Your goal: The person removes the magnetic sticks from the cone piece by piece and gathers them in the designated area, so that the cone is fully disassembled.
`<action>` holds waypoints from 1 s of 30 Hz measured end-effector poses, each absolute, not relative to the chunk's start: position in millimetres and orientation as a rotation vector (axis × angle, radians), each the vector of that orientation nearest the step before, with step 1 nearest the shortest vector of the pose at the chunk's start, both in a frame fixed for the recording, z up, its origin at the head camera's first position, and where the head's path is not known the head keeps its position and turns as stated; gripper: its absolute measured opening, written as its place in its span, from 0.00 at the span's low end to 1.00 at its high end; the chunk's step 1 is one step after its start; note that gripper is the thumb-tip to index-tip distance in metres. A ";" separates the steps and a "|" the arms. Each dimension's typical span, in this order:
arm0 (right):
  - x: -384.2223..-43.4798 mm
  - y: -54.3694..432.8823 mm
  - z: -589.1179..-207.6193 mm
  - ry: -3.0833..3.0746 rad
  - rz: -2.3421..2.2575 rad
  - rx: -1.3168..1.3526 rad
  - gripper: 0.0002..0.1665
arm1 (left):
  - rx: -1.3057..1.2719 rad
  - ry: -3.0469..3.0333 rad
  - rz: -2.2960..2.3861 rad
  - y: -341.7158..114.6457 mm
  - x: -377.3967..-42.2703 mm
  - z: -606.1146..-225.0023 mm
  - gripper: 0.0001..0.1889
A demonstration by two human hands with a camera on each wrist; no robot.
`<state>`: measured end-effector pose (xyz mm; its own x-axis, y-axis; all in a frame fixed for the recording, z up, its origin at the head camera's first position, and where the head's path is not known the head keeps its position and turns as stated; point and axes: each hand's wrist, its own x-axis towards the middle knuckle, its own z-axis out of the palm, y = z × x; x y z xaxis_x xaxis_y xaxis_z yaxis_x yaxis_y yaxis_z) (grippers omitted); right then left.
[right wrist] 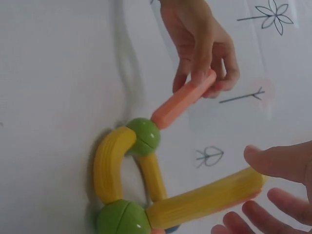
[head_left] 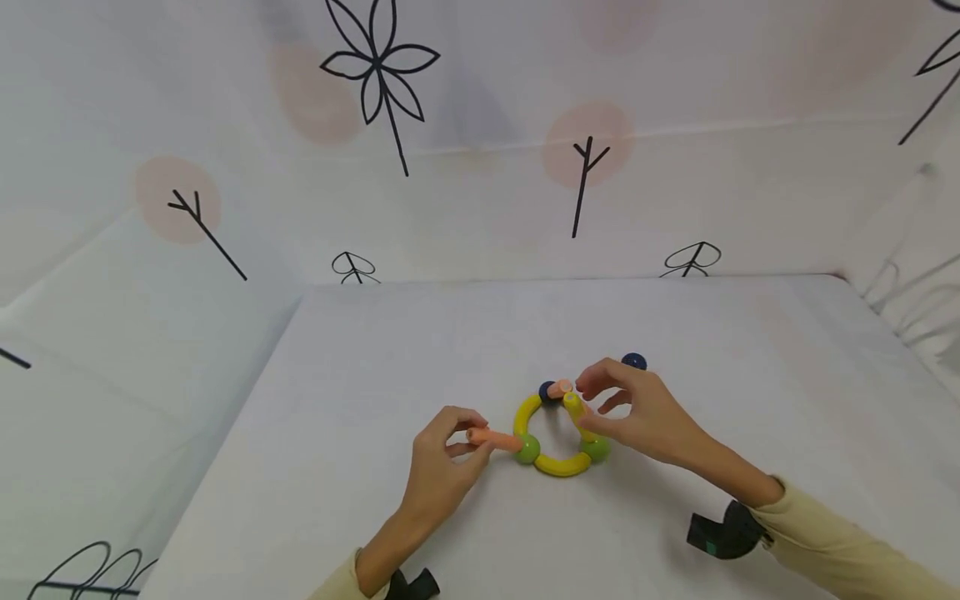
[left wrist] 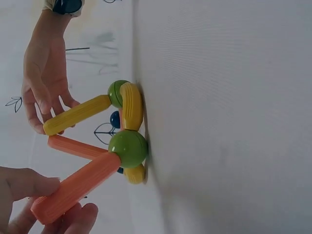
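Observation:
A ring of curved yellow sticks [head_left: 562, 466] joined by balls lies on the white table. My left hand [head_left: 442, 467] pinches an orange stick [left wrist: 75, 187] between thumb and fingers; its other end meets the left green ball [head_left: 528, 450]. From the right green ball [head_left: 596, 450] a straight yellow stick [right wrist: 209, 197] slants upward. My right hand [head_left: 637, 417] is beside its upper end, thumb close to the tip and fingers spread apart, not wrapped around it. Another orange stick [head_left: 559, 388] rises from the dark blue ball [head_left: 547, 393] at the ring's far side.
A loose dark blue ball [head_left: 633, 361] lies behind my right hand. The white tabletop [head_left: 360, 358] spreads around the ring, with a patterned cloth [head_left: 480, 200] along its back and left sides. A black wrist mount [head_left: 723, 533] is strapped at my right sleeve.

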<state>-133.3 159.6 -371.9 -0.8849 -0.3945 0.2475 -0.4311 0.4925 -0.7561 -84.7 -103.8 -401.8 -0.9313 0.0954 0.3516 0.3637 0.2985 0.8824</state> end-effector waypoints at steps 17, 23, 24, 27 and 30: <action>-124.9 153.5 -380.1 -2.592 1.393 0.621 0.16 | -0.565 -2.692 -1.290 -125.9 -85.3 -428.2 0.12; -113.7 167.1 -380.0 -2.526 1.373 0.671 0.18 | -0.596 -2.754 -1.255 -126.1 -86.4 -428.4 0.12; -111.5 170.4 -380.2 -2.516 1.371 0.680 0.19 | -0.605 -2.762 -1.245 -126.0 -86.9 -428.1 0.12; -105.2 180.0 -380.8 -2.499 1.362 0.692 0.21 | -0.629 -2.793 -1.227 -125.3 -89.0 -426.8 0.10; -99.4 189.3 -383.0 -2.502 1.349 0.682 0.21 | -0.640 -2.832 -1.222 -123.9 -91.0 -426.1 0.08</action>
<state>-99.4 189.3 -383.0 -0.8688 -0.2945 0.3979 -0.4943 0.4717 -0.7302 -91.0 -123.9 -426.1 -0.9173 0.3686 0.1503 0.3623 0.6165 0.6990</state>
